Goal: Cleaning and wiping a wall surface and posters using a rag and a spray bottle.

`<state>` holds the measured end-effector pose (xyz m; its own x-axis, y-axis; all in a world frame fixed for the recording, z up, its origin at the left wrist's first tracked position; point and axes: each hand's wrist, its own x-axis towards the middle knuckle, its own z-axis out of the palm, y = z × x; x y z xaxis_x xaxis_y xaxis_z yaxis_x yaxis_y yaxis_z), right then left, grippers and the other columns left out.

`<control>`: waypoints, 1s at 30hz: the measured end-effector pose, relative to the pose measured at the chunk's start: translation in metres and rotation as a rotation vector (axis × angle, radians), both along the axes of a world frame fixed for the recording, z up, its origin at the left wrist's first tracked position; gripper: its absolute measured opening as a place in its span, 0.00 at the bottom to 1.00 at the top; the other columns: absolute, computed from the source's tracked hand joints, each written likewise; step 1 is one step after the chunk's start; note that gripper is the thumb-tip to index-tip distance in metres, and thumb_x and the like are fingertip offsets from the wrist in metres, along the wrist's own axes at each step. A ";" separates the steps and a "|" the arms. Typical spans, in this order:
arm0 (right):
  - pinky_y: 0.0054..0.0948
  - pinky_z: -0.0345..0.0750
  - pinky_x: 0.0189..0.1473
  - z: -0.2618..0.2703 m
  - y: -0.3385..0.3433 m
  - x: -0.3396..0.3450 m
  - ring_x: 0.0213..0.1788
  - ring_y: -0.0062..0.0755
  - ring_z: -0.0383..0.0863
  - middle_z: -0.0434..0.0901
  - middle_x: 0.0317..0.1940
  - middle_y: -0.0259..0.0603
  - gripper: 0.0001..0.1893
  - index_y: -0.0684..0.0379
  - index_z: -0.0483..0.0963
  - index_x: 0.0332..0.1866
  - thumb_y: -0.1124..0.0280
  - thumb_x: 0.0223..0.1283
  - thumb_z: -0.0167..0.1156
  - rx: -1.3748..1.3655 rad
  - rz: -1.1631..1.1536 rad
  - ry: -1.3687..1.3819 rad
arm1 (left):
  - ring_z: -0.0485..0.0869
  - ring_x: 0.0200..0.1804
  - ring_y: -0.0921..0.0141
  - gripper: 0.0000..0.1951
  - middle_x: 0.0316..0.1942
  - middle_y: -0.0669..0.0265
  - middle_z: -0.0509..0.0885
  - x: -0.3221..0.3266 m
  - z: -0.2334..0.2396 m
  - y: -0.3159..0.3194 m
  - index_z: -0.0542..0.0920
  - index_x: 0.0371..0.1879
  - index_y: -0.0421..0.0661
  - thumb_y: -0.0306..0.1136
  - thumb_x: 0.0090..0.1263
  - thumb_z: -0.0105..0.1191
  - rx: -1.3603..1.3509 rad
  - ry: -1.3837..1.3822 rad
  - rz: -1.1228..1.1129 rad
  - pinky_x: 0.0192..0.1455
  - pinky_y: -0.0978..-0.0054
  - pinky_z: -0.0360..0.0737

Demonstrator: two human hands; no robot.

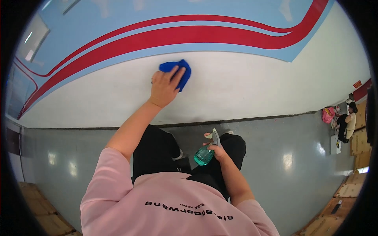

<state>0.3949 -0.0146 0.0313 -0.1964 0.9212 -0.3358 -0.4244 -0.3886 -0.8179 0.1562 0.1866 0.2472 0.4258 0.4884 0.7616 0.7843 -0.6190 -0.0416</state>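
Note:
My left hand [166, 85] presses a blue cloth [184, 77] flat on the white lower part of a wall [236, 79], fingers spread over it, just under a light-blue band with red stripes [189, 34]. My right hand [215, 149] is around the neck of a spray bottle [203, 155] with a grey and white trigger head and a clear green body. The bottle is held tilted above my right thigh, apart from the wall.
A dark strip [245, 119] runs where the wall meets the glossy grey floor [280, 183]. At far right a person [348, 122] sits by a pink bag [328, 115]. Cardboard boxes [339, 190] stand at lower right, and more boxes [44, 206] at lower left.

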 end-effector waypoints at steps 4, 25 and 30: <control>0.31 0.72 0.47 0.002 -0.003 -0.001 0.47 0.37 0.77 0.69 0.57 0.32 0.37 0.54 0.67 0.61 0.84 0.34 0.52 -0.001 -0.030 0.028 | 0.71 0.54 0.66 0.31 0.55 0.68 0.73 0.045 -0.012 0.014 0.73 0.61 0.55 0.29 0.51 0.58 0.231 0.205 -0.083 0.61 0.61 0.63; 0.31 0.73 0.47 -0.001 -0.001 -0.003 0.46 0.36 0.77 0.71 0.54 0.34 0.36 0.56 0.67 0.60 0.83 0.33 0.53 -0.022 -0.006 0.011 | 0.67 0.64 0.71 0.23 0.57 0.72 0.74 0.008 -0.136 0.048 0.74 0.56 0.45 0.27 0.59 0.50 -0.045 0.678 -0.522 0.73 0.67 0.55; 0.31 0.72 0.45 -0.007 -0.003 0.003 0.45 0.36 0.77 0.71 0.53 0.34 0.37 0.55 0.67 0.60 0.83 0.33 0.52 -0.053 -0.015 -0.007 | 0.74 0.53 0.72 0.27 0.47 0.76 0.77 -0.067 0.003 0.016 0.72 0.60 0.59 0.27 0.58 0.50 -0.072 0.767 -0.100 0.62 0.68 0.65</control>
<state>0.3974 -0.0175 0.0247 -0.1806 0.9048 -0.3857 -0.4247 -0.4254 -0.7992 0.0895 0.2024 0.2507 0.8658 0.4570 0.2038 0.4926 -0.7069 -0.5075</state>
